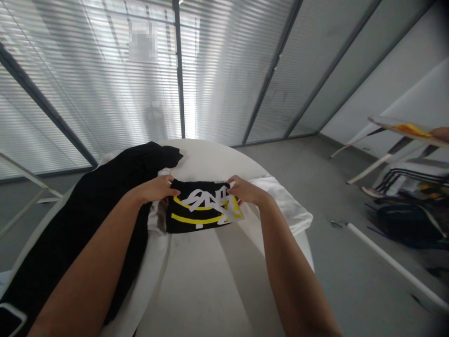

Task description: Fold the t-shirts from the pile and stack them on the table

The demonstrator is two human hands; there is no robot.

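Observation:
A folded black garment with a white graffiti-style print and yellow curved stripes lies on a round white table. My left hand grips its upper left edge, and my right hand grips its upper right edge. Beneath the folded piece lies a white cloth. Left of my left forearm, a long plain black garment spreads across the table and hangs over its near edge.
A dark phone-like object lies at the lower left. On the grey floor at right are a white tube and a dark bag. Another person's hand rests on a tilted board. Slatted blinds cover the glass wall behind.

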